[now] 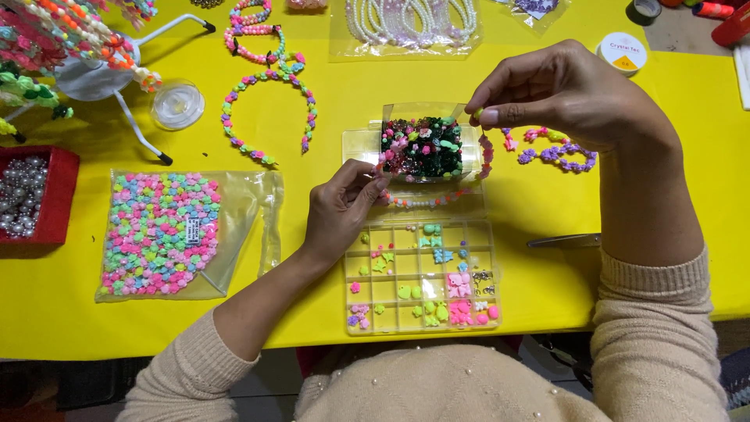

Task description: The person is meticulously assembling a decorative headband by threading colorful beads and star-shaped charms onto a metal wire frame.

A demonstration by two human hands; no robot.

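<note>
My left hand [340, 205] pinches one end of a beaded strand [428, 201] of pink and pale beads that sags between both hands. My right hand [564, 92] is raised higher and pinches the strand's other end, with a small green bead at its fingertips. Below the strand lies a clear compartment box [422, 275] with pastel beads in several cells. A clear bag of dark green and pink beads [422, 146] rests on the box's open lid.
On the yellow table [328, 47] lie a bag of pastel flower beads [160, 233], a red tray of grey pearls [27, 195], finished beaded strands [269, 109], a thread spool [177, 104], a purple-pink strand [556, 152], a tape roll [623, 51] and scissors [564, 241].
</note>
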